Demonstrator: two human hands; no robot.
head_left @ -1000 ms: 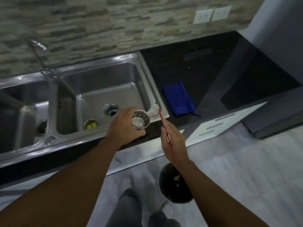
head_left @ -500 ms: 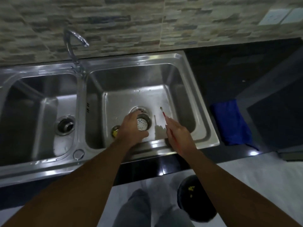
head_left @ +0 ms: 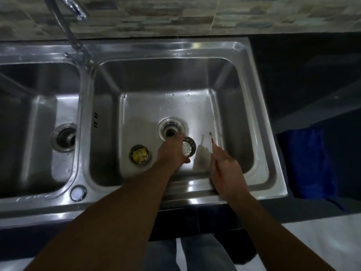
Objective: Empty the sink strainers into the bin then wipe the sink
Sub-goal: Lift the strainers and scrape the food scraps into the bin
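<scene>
The left hand (head_left: pixel 172 151) is curled round a small steel strainer basket (head_left: pixel 189 148), with its fingers clamped on the near side. Only the right half of the rim and the perforated inside show past the knuckles. The basket is low in the right basin (head_left: pixel 224 90) of the double sink (head_left: pixel 195 47), just beside the open drain (head_left: pixel 171 132), on its near right. Whether it touches the basin floor cannot be told, as the hand covers that edge.

A second strainer (head_left: pixel 139 154) stands upright on the basin floor to the left of the hand, apart from it. It holds yellow scraps too blurred to name.

The right hand (head_left: pixel 224 169) is closed on a thin red-handled tool (head_left: pixel 212 142) that points away over the basin. Its small pale tip is too small to tell brush from spoon, and most of the handle is hidden in the palm, with a red streak showing near the wrist.

The left basin (head_left: pixel 39 118) is cut off at the frame edge, and its drain fitting (head_left: pixel 64 136) is in shadow. The tap (head_left: pixel 66 26) rises out of frame, so its spout is partly lost.

A blue cloth (head_left: pixel 308 163) lies on the dark bench (head_left: pixel 302 75) right of the sink, its outline merging into the darkness. Grey trousers (head_left: pixel 195 255) show at the bottom edge, and the dark shape beside them cannot be made out.
</scene>
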